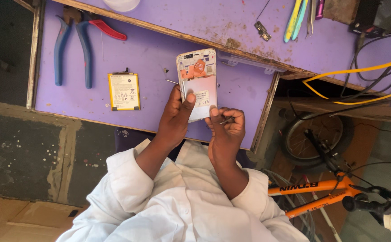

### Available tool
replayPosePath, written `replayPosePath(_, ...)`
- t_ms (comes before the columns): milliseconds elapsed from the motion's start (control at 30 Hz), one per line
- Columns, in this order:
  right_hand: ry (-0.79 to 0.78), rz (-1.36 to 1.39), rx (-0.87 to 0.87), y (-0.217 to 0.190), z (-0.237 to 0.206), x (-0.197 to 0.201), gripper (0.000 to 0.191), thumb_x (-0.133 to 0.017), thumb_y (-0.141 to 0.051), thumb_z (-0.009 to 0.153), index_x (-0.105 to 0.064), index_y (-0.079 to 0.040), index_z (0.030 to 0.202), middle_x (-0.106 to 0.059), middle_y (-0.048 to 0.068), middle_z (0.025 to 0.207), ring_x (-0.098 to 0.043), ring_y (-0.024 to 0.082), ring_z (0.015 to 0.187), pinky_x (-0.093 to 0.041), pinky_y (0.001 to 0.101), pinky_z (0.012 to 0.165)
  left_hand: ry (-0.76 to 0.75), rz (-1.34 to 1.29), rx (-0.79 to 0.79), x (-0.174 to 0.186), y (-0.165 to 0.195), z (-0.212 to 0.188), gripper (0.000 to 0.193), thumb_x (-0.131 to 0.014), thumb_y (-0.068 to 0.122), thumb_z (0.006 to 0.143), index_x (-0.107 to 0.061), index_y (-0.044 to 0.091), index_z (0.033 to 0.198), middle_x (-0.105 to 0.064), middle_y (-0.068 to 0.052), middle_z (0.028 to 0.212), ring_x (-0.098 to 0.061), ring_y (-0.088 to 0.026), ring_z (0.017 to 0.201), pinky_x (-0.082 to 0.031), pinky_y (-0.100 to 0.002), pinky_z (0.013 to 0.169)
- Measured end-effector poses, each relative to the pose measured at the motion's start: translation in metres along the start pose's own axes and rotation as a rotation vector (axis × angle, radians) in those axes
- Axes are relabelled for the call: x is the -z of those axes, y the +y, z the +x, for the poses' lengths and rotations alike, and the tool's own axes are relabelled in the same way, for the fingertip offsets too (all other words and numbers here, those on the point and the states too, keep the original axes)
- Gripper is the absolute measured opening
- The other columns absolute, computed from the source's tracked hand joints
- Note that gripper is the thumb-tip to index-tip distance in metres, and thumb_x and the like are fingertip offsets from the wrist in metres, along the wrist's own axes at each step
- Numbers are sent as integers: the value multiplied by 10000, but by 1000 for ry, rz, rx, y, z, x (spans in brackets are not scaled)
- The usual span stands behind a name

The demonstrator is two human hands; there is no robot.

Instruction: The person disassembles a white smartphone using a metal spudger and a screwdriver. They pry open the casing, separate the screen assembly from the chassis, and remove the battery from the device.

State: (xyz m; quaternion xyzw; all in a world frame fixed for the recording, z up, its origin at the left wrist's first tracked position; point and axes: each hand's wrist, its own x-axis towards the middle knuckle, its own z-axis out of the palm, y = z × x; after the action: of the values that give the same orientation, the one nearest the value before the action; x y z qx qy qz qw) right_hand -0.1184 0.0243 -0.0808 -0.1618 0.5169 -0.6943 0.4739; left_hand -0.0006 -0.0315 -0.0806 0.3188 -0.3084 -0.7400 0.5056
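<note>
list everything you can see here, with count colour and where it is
phone: 1, white and orange, back open, middle of table, held
battery: 1, yellow, flat on table left of phone
pliers: 1, blue handles, table's far left
red-handled tool: 1, red, beside pliers
table: 1, purple, worn edges
small circuit part: 1, dark, upper table
plastic tools: about 2, yellow and teal, top right
cables: several, yellow and black, right
bicycle: 1, orange frame, lower right
left hand: 1, gripping phone's lower left edge
right hand: 1, at phone's lower right corner, pinching a thin metal tool
</note>
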Motion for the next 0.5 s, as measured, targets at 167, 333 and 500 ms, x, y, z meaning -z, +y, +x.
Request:
replayPosePath(167, -13, -42, 38, -2, 0, -1, 270, -757, -10, 931, -517, -73, 1038, -635, 54, 1017, -685, 132, 901, -614, 303, 790, 8, 22, 5, 1, -2, 1, 419, -566, 339, 1088, -482, 24, 1351, -626, -76, 1243, -591, -104, 1133, -509, -293, 992)
replayPosePath(333, -26, -110, 116, -3, 1, -2, 270, -769, 0, 916, -531, -70, 1022, -636, 47, 1004, -674, 113, 888, -627, 308, 776, 9, 44, 23, 0, -1, 1, 430, -553, 358, 1091, -481, 21, 1347, -625, -80, 1244, -589, -102, 1134, -509, -292, 996)
replayPosePath(500, 0, -252, 197, -2, 2, -1, 285, -792, 23, 912, -544, -75, 1014, -650, 54, 994, -617, 96, 902, -538, 256, 809, 11, 52, 20, -2, 1, 0, 436, -539, 365, 1092, -479, 26, 1359, -622, -74, 1263, -579, -98, 1160, -495, -293, 1022)
